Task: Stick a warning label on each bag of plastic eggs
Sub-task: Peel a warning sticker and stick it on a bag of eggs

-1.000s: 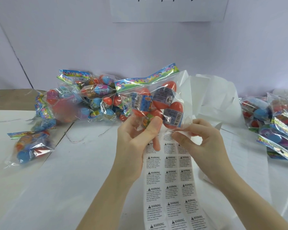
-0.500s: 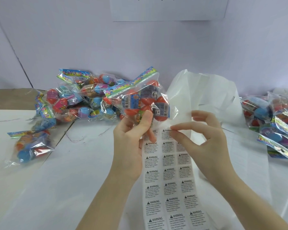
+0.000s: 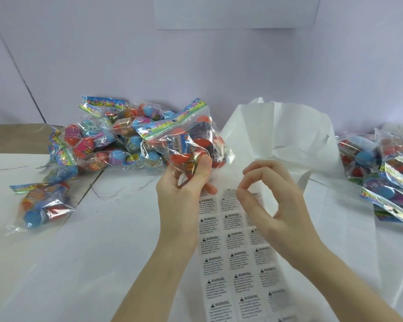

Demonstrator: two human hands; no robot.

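Observation:
My left hand (image 3: 182,189) grips the bottom of a clear bag of plastic eggs (image 3: 191,140) and holds it tilted above the table, its colourful header pointing up and left. A long sheet of warning labels (image 3: 233,252) lies on the table between my forearms. My right hand (image 3: 268,198) is over the top of that sheet, with thumb and forefinger pinching the edge of a warning label (image 3: 229,194) in the top row. The other fingers are curled above it.
A pile of egg bags (image 3: 102,140) lies at the back left, and one bag (image 3: 42,205) sits apart nearer the left edge. More bags (image 3: 386,168) are heaped at the right. Crumpled white backing paper (image 3: 277,135) stands behind the sheet.
My left hand has carried the bag leftward and tilted it. My right hand has let go of the bag and dropped to the top row of the label sheet.

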